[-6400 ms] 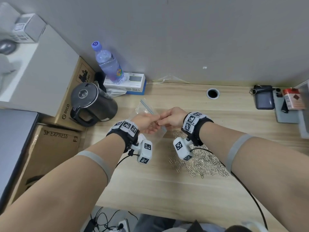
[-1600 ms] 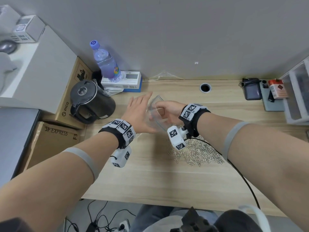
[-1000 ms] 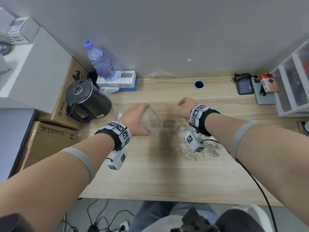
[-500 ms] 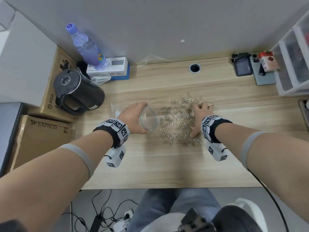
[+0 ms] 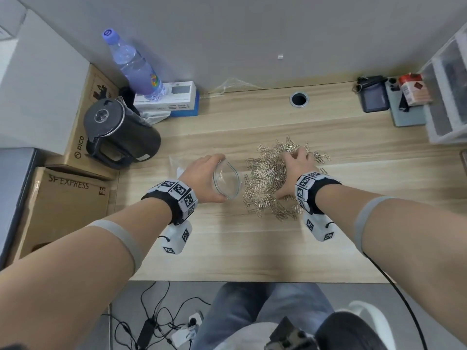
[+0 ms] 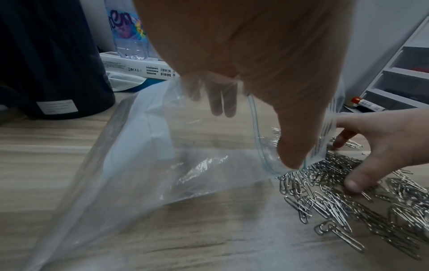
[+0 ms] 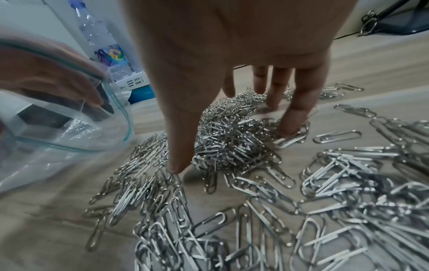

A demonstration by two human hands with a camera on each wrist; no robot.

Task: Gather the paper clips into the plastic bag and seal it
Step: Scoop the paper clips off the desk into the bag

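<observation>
A clear zip plastic bag [image 5: 236, 174] [image 6: 144, 155] [image 7: 58, 139] lies on the wooden desk, its mouth facing right. My left hand [image 5: 202, 176] [image 6: 267, 55] grips the bag's rim and holds the mouth open in a round loop. Just right of the mouth lies a wide heap of silver paper clips [image 5: 265, 178] [image 6: 336, 201] [image 7: 232, 137]. My right hand [image 5: 294, 169] [image 7: 232, 36] is spread over the heap, thumb on one side and fingertips on the other, touching the desk. The bag holds no clips that I can see.
A black kettle [image 5: 121, 132], a water bottle [image 5: 134, 64] and a white box [image 5: 171, 97] stand at the back left, beside cardboard boxes [image 5: 63, 198]. A cable hole [image 5: 299, 99], a dark pouch [image 5: 374, 97] and plastic drawers [image 5: 449, 84] are at the back right.
My right hand let go of the bag, moved right and came down over the clip heap. My left hand took over the bag's mouth and keeps it open beside the clips.
</observation>
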